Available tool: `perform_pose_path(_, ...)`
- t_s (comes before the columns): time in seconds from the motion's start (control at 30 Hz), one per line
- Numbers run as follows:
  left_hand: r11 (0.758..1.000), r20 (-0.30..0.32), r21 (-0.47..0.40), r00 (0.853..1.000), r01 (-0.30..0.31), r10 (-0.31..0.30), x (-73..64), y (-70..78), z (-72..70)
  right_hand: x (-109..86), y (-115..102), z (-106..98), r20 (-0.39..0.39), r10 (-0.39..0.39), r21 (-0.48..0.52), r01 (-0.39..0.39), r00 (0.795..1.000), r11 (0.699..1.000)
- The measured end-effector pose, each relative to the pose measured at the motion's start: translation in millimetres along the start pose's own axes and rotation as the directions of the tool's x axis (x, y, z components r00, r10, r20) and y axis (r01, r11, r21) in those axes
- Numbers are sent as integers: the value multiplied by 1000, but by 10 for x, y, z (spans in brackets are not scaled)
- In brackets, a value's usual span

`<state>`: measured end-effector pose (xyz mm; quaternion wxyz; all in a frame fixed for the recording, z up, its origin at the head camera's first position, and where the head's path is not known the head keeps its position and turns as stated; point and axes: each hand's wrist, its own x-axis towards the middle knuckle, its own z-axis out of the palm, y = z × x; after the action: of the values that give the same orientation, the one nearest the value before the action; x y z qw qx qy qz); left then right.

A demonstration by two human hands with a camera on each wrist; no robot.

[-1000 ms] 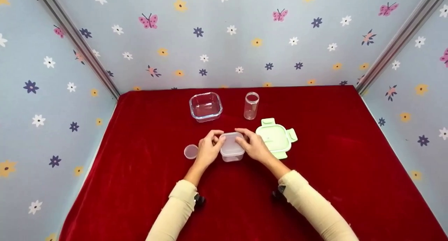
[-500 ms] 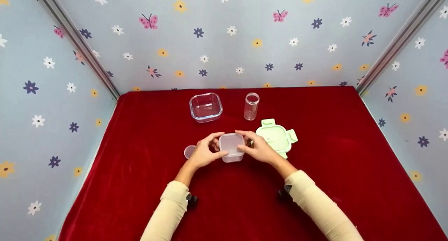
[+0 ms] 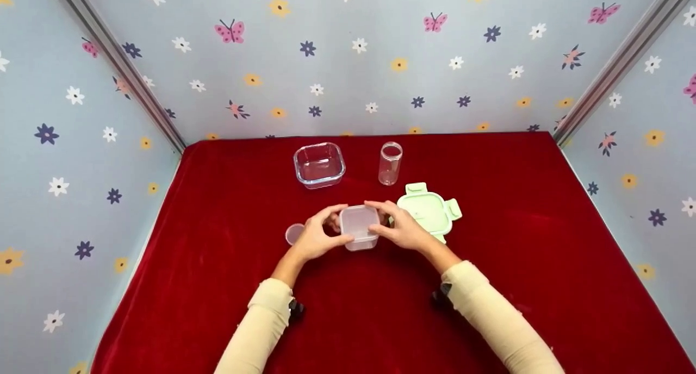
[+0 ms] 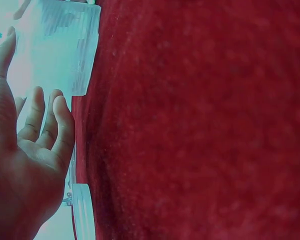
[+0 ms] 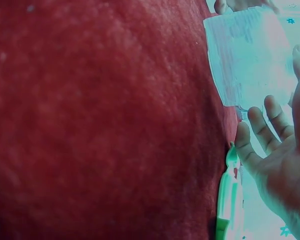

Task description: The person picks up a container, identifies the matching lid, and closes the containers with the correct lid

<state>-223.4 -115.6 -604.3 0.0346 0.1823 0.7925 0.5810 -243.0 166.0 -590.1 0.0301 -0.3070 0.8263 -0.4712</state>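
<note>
Both hands are at a small clear plastic container (image 3: 361, 244) with a frosted square lid (image 3: 359, 220) on top, near the middle of the red cloth. My left hand (image 3: 317, 237) holds its left side, thumb at the lid's front edge and index finger at the back corner. On the other side my right hand (image 3: 403, 228) grips the right edge the same way. In the left wrist view the container (image 4: 60, 47) appears beyond the thumb, with the other fingers curving below it. The right wrist view shows the container (image 5: 250, 57) level on its base.
A small round translucent lid (image 3: 294, 233) lies left of the left hand. The pale green clip lid (image 3: 429, 210) lies by the right hand, partly covered. Behind stand a square glass bowl (image 3: 319, 182) and a clear jar (image 3: 389, 173). Flowered walls enclose the cloth-covered table.
Both thumbs have moved nearer the lid's front edge, and the left hand has spread wider and shifted slightly left. The container stays in place. Almost nothing differs over the last half second.
</note>
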Motion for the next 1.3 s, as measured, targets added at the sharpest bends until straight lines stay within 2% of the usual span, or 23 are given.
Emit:
perform_pose_path(0.17, 1000, -10, 1, 1000, -6, 6, -4, -14, -15, 23, 25, 0, -4, -57, -7, 57, 998, 998)
perform_pose_path(0.27, 1000, -15, 18, 1000, -18, 18, -3, -2, -24, 42, 127, 25, -22, -131, -6, 131, 991, 991)
perform_pose_path(0.37, 998, -17, 44, 999, -51, 52, -1, -8, -35, 51, 145, 21, -25, -153, -7, 153, 988, 988)
perform_pose_path(0.43, 994, -22, 60, 995, -97, 98, 12, -66, -37, 55, 138, 12, -16, -127, -5, 127, 992, 992)
perform_pose_path(0.47, 990, -27, 63, 992, -122, 124, 16, -102, -40, 51, 59, -6, -7, -88, -6, 88, 996, 996)
perform_pose_path(0.57, 979, -52, 55, 979, -195, 198, 53, -290, -43, 59, 31, -14, 8, -22, 11, 22, 1000, 1000)
perform_pose_path(0.63, 975, -70, 55, 973, -215, 218, 65, -348, -56, 66, 9, -21, 12, 10, 26, -10, 1000, 1000)
perform_pose_path(0.73, 982, -83, 51, 979, -180, 184, 36, -237, -108, 76, -24, -41, 7, 35, 40, -35, 999, 999)
perform_pose_path(0.83, 992, -87, 70, 990, -104, 110, -18, -30, -178, 80, -58, -68, -2, 42, 43, -42, 999, 998)
perform_pose_path(0.9, 994, -98, 89, 993, -62, 70, -38, 28, -218, 77, -76, -81, -6, 39, 39, -39, 999, 998)
perform_pose_path(1.0, 995, -119, 95, 992, -35, 46, -67, 52, -276, 71, -97, -79, 4, 24, 16, -24, 1000, 1000)
perform_pose_path(1.13, 996, -154, 89, 987, -30, 43, -98, 14, -350, 59, -104, -56, 29, -22, -17, 22, 999, 1000)
perform_pose_path(1.3, 996, -163, 87, 986, -7, 21, -134, -29, -415, 40, -95, -27, 56, -66, -30, 67, 996, 997)
